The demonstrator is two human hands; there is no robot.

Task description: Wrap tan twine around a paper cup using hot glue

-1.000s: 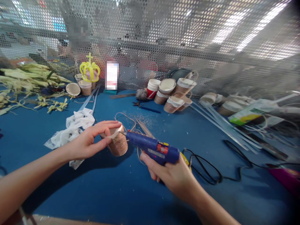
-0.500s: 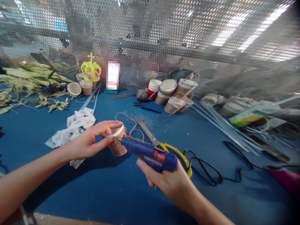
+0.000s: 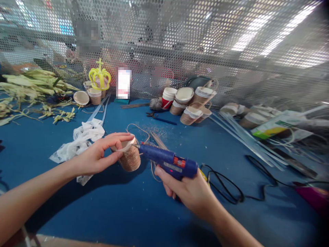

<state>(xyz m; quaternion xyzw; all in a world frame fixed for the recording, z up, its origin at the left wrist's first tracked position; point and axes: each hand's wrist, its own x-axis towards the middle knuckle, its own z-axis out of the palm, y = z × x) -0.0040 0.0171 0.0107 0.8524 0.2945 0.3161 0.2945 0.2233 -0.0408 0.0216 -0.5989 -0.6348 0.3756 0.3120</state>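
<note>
A twine-wrapped paper cup [image 3: 131,159] stands tilted on the blue table, and my left hand [image 3: 104,152] grips its rim with fingers over the top and thumb at the near side. My right hand [image 3: 189,190] is wrapped round the handle of a blue glue gun [image 3: 164,158], whose nozzle is at the cup's upper right rim. Just behind the gun lie scissors [image 3: 159,140], their yellow handles mostly hidden by it. Loose twine [image 3: 138,126] curls behind the cup. White lace ribbon [image 3: 88,132] lies left of the cup, partly behind my left hand.
Several wrapped cups [image 3: 191,114] stand at the back near a ball of grey yarn [image 3: 156,104] and pliers [image 3: 164,119]. Glue sticks [image 3: 246,140] and a black cord [image 3: 228,188] lie right. Dried husks [image 3: 31,84] and a yellow crown [image 3: 99,77] sit back left.
My right hand has moved the glue gun slightly right and up, its nozzle shifting along the rim. It covers more of the scissors. My left hand and the cup have barely moved.
</note>
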